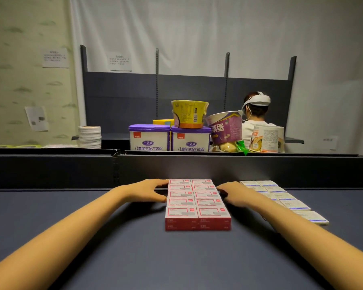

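red boxes (197, 204) sit in a tight block on the dark blue matte shelf board (134, 248): card cartons with white label panels edged in red, their small print too blurred to read. the top shows ten of them, in two columns of five, and the front face shows two layers.

the left hand (147, 190) lies against the block's left side and the right hand (235, 194) against its right side. both have fingers spread and pressing on the cartons, closed round nothing.

just right of the block lie flat white boxes (285, 200) with blue edging, in two columns running back. their count is unclear.

behind the block rises a dark metal rail (239, 168). beyond it stand two white tubs (149, 139) with purple lids, each printed "儿童学生配方奶粉". a yellow paper bowl (190, 114) rests on the right one.

right of those, a purple cup (226, 127) reading "菜蛋" leans tilted, next to a white printed cup (266, 139). far left of the block stands a stack of white round lids (90, 136). furthest back, a person (256, 114) in a white headset faces away.
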### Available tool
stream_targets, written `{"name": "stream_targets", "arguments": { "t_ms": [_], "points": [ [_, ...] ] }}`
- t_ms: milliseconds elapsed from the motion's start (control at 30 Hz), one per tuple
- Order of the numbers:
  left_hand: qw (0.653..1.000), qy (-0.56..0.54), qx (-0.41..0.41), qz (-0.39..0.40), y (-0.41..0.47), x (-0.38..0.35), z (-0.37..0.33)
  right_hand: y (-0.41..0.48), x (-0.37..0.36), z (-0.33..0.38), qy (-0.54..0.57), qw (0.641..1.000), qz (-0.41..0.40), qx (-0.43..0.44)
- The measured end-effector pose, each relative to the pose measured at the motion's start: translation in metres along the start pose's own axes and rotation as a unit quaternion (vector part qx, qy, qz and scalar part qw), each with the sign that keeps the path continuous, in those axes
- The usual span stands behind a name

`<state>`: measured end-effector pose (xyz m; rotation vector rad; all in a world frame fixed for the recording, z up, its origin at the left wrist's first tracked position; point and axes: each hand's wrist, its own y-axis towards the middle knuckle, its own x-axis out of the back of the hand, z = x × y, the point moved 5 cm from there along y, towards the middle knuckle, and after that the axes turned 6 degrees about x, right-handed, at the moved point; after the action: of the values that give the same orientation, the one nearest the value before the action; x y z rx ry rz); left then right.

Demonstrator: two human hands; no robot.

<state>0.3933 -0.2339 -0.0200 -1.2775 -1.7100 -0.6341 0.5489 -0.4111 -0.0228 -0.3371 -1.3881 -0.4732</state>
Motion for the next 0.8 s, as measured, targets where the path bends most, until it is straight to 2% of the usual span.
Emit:
{"name": "stream_targets", "arguments": {
  "t_ms": [200, 400, 500, 600, 700, 800],
  "points": [
    [0.998, -0.004, -0.012, 0.055, 0.005, -0.004, 0.004, -0.002, -0.002, 0.003, 0.046, 0.998, 0.028, 0.030],
    [0.999, -0.019, -0.023, 0.042, 0.002, -0.006, 0.002, -0.006, 0.002, 0.006, 0.045, 0.998, 0.031, 0.038],
    [0.999, -0.014, -0.017, 0.042, -0.004, -0.009, 0.004, -0.015, 0.011, 0.001, 0.031, 0.999, 0.034, 0.008],
    [1.000, -0.005, 0.011, 0.028, -0.016, -0.009, 0.014, -0.038, 0.023, -0.004, 0.125, 0.992, 0.015, 0.003],
    [0.998, -0.043, 0.008, 0.050, -0.037, -0.018, 0.019, -0.072, 0.022, 0.004, 0.227, 0.973, 0.037, 0.020],
    [0.998, -0.060, -0.010, 0.030, -0.051, -0.028, 0.011, -0.088, 0.009, 0.012, 0.236, 0.968, 0.078, 0.027]
  ]
}}
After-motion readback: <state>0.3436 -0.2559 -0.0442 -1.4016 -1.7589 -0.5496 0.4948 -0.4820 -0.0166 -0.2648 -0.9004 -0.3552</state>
